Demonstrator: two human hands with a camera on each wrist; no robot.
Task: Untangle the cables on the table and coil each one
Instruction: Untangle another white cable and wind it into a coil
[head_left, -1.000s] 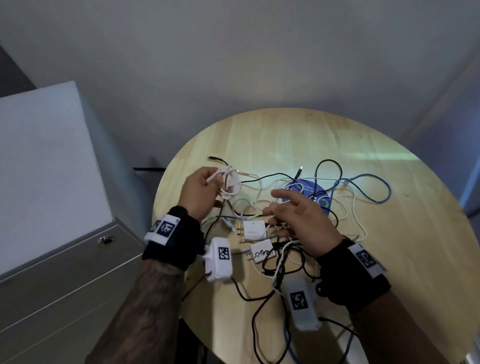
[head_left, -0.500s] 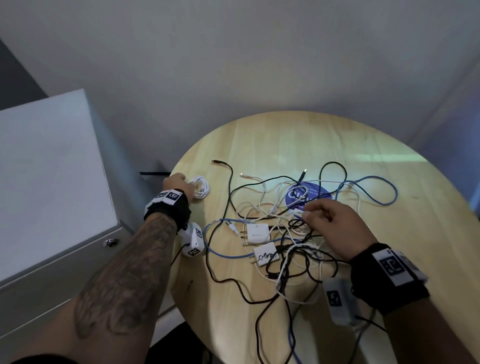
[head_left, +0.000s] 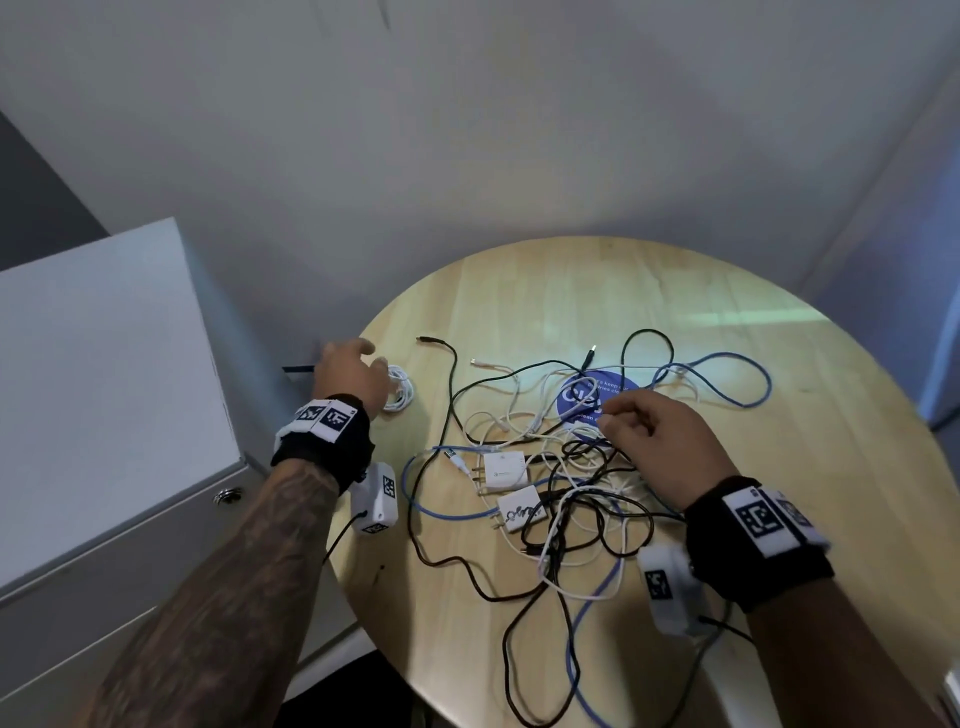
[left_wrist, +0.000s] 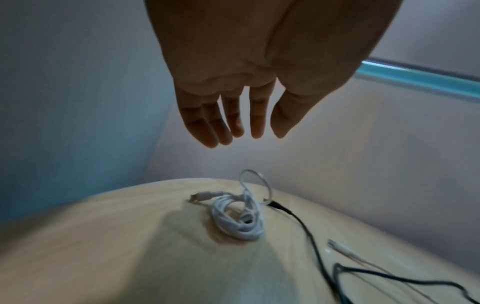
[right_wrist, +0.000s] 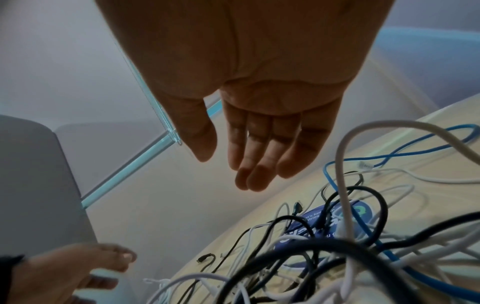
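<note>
A small coiled white cable (head_left: 401, 391) (left_wrist: 240, 219) lies near the left edge of the round wooden table (head_left: 623, 291). My left hand (head_left: 363, 353) (left_wrist: 241, 135) hovers just above it, fingers straight, holding nothing. In the middle of the table sits a tangle of white, black and blue cables (head_left: 566, 467) (right_wrist: 324, 257) with two white chargers (head_left: 503, 467) in it. My right hand (head_left: 618, 415) (right_wrist: 233, 170) hangs over the tangle's far side, fingers relaxed, with nothing in it.
A blue round sticker (head_left: 584, 400) lies under the cables. A blue cable loop (head_left: 727, 384) reaches to the right, and a black cable end (head_left: 428, 340) points to the far left. A grey cabinet (head_left: 104, 389) stands close beside the table's left edge.
My left hand carried the white coil to the table's left edge, laid it down and let go. My right hand moved forward over the tangle.
</note>
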